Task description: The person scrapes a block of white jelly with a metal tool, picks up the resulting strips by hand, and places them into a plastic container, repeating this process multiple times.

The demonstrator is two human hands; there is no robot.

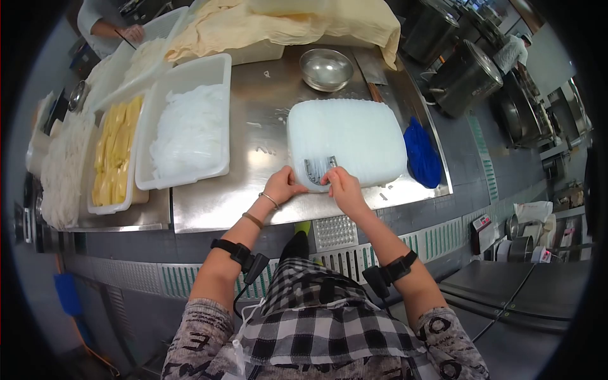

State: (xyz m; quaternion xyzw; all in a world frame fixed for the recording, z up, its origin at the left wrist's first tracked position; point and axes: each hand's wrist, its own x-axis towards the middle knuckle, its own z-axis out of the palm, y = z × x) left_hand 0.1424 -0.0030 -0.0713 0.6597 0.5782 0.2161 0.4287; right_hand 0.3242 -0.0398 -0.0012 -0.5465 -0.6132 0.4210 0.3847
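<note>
A large white translucent block (351,130) with rounded corners lies on the steel table. On its near left part rests a metal tool (314,172) with dark slotted edges. My right hand (342,187) has its fingers closed on the right side of this tool. Beside the block's near left corner is my left hand (284,185), its thumb stretched toward the block's edge and its fingers curled; whether it holds anything is hidden.
Steel table (253,126); white tub (225,126) of white strips; tub of yellow strips (117,152); metal bowl (326,69); blue bag (422,152); cleaver (371,69); beige cloth (285,22). Two other people stand at upper left and upper right.
</note>
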